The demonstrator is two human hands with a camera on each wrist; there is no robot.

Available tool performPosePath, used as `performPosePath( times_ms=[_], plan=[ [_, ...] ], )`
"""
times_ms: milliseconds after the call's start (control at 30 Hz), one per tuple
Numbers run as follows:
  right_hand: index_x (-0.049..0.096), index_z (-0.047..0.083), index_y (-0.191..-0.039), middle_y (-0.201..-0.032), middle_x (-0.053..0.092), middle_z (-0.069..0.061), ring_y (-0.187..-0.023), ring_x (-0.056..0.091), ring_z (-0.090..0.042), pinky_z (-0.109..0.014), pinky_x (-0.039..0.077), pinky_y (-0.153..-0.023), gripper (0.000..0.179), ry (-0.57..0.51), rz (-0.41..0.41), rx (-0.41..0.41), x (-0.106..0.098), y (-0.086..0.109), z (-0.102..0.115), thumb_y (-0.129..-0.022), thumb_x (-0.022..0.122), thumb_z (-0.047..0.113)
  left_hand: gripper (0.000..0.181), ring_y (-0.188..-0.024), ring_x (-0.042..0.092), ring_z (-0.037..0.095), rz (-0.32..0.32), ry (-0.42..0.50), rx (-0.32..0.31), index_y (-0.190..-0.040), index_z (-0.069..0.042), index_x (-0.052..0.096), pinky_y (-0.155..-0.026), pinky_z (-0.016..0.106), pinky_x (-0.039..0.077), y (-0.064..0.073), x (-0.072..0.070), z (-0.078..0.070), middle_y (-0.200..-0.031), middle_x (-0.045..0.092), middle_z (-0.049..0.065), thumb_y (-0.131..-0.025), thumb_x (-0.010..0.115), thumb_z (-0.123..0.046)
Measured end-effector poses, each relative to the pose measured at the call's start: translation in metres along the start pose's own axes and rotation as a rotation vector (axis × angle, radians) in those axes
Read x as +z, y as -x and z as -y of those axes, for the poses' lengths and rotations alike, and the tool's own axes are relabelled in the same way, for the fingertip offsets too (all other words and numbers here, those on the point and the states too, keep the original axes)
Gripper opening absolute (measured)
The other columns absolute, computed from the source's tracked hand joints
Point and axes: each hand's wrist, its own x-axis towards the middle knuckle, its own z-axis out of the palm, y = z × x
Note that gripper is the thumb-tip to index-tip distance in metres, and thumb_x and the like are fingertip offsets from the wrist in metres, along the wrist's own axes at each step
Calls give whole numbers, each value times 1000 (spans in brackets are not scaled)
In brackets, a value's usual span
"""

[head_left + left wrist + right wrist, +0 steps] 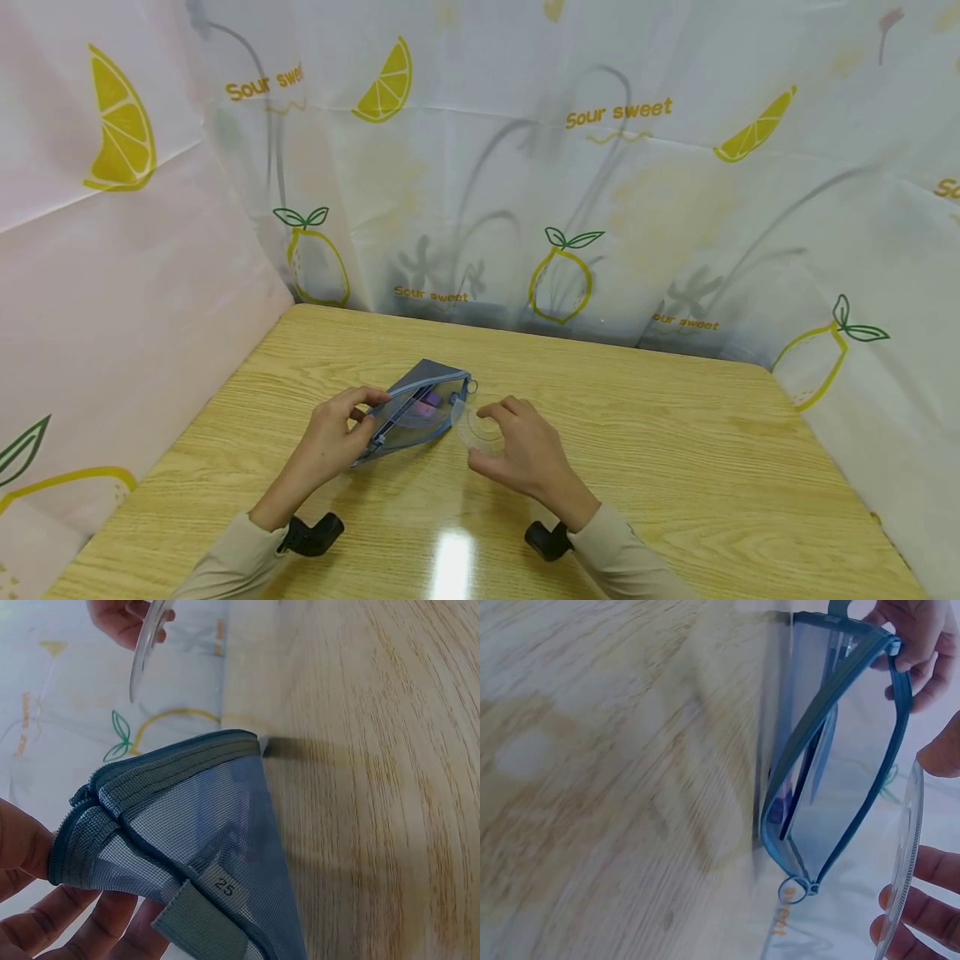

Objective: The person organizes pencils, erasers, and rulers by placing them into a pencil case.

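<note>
A blue mesh zipper pouch (438,427) lies tilted on the table with its zipped mouth spread wide. Inside it are a purple and pink block (426,408) and some dark, long items. My left hand (341,425) pinches the pouch's near-left end between thumb and fingers; a tag marked 25 (224,886) shows on that end in the left wrist view. To the right of the mouth, my right hand (525,446) grips a clear plastic protractor (909,855) by its edge, with tick marks along the rim. The protractor is raised above the table, close beside the pouch's opening.
The wood-grain table (675,467) extends around both hands. A white curtain (480,192) printed with lemons stands behind it and along both sides. A ring pull (793,889) hangs from the pouch's far corner. Black wrist mounts (315,534) sit at both cuffs.
</note>
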Motion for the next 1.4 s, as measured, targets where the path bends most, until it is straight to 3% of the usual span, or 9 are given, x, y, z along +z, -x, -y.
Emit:
performPosePath(
  times_ms=[500, 867, 1400],
  plan=[
    [71, 14, -110, -104, 63, 0, -87, 56, -14, -29, 46, -57, 43, 9, -7, -11, 2, -10, 6, -76, 68, 40, 32, -83, 63, 26, 7, 9, -20, -108, -1, 69, -58, 29, 49, 0, 0, 0, -103, 67, 12, -84, 56, 16],
    [71, 14, -110, -104, 63, 1, -87, 55, -14, -29, 46, -57, 42, -13, -24, -19, 4, -18, 7, -76, 68, 39, 32, -81, 62, 21, -8, -9, 4, -106, -1, 70, -60, 29, 49, 0, -1, 1, -101, 65, 9, -83, 56, 16],
    [71, 13, -110, -107, 62, -1, -88, 56, -17, -28, 44, -53, 42, -12, 34, -14, 8, -29, 9, -76, 65, 37, 33, -82, 62, 20, -13, -7, 15, -105, -2, 70, -62, 30, 50, 1, 0, 0, -100, 65, 8, -82, 56, 17]
  ],
)
